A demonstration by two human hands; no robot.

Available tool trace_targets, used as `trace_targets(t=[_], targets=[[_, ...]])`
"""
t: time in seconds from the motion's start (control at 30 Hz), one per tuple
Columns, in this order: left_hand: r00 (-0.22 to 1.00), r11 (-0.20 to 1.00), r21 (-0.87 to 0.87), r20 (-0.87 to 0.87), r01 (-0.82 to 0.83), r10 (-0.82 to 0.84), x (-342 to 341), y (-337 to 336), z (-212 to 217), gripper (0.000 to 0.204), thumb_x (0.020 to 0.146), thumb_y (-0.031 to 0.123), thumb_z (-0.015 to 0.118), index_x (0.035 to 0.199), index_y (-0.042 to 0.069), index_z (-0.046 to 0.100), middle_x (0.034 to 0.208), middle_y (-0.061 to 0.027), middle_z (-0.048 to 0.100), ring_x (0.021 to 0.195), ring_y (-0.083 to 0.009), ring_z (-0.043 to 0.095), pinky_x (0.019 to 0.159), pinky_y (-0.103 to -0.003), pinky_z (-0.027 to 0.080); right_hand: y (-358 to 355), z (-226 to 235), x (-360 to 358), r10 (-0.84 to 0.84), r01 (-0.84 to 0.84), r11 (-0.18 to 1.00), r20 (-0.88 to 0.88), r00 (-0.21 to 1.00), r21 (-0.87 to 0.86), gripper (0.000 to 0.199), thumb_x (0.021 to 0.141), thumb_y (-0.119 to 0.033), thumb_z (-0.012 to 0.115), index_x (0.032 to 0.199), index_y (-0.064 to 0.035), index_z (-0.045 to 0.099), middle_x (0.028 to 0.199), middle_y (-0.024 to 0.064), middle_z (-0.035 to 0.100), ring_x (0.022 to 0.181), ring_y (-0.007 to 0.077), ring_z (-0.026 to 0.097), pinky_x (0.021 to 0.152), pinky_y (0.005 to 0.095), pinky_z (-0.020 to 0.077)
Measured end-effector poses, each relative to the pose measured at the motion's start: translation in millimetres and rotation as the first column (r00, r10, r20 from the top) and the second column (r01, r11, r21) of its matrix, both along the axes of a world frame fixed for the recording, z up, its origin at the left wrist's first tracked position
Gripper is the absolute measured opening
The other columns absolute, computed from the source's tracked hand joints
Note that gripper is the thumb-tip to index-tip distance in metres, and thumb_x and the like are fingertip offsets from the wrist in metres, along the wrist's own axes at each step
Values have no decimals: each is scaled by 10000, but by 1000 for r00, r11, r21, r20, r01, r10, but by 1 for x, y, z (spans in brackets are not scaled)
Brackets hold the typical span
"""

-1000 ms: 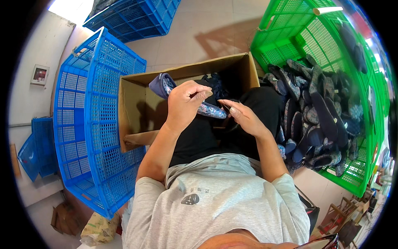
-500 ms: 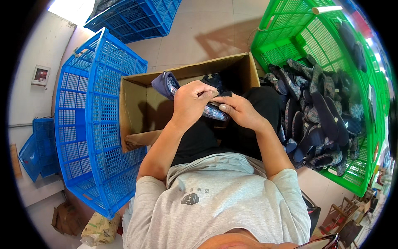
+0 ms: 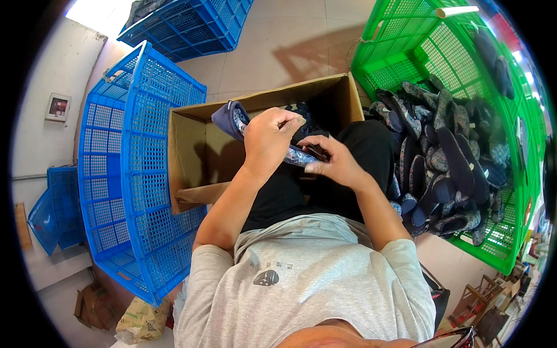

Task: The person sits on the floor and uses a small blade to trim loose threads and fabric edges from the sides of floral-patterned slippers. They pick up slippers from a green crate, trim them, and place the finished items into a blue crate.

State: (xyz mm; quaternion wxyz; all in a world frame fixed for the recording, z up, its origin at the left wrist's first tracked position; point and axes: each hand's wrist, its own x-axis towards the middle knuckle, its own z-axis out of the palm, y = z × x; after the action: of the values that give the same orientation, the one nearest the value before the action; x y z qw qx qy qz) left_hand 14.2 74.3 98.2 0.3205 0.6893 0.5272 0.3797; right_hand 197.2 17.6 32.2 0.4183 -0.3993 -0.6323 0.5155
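A slipper (image 3: 297, 155) with a dark blue toe and a floral rim lies across my lap, over the front of a cardboard box. My left hand (image 3: 268, 139) is closed above its middle, thumb and forefinger pinched together; whether anything thin sits in that pinch is too small to tell. The slipper's dark blue end sticks out to the left of this hand, and the hand covers its middle part. On the right end, my right hand (image 3: 336, 159) grips the slipper's edge, with the thumb below and bent fingers above.
The open cardboard box (image 3: 188, 130) stands before my knees with dark items inside. On the right, a green crate (image 3: 400, 29) holds a heap of similar slippers (image 3: 444, 168). A blue crate (image 3: 165, 174) stands at the left and another blue crate (image 3: 197, 29) behind.
My right hand has parted from the left fingertips and moved slightly right, its fingers spreading around the slipper's right end. The left hand and the slipper have barely moved.
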Motion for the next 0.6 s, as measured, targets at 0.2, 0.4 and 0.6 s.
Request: trace_targets(t=[0.2,0.4,0.6], targets=[[935,940,316,-354,131,-11,38,20,-7,157,814,102,707,966,89,742,830,-86,686,846,-264,666,752,-372,522,-28,-36,-29,-210,204,976,-85,974,-70,429,788,-110,825,1165,-57,628,1076,43,645,949,149,589,843,293,486],[825,937,250,-561,245,-66,57,41,-10,269,782,139,711,1044,79,720,952,-87,690,975,-308,645,844,-392,508,-28,-43,-28,-297,200,927,-296,908,-316,362,833,-77,793,1146,-52,613,1020,-17,624,858,50,572,762,229,500],[939,726,684,-295,76,179,18,31,-5,191,784,20,688,973,45,701,944,-110,681,859,-271,662,797,-363,520,-30,-51,-23,-378,155,859,-401,834,-488,295,878,-156,764,1104,-54,604,908,-21,627,795,40,566,712,212,487]])
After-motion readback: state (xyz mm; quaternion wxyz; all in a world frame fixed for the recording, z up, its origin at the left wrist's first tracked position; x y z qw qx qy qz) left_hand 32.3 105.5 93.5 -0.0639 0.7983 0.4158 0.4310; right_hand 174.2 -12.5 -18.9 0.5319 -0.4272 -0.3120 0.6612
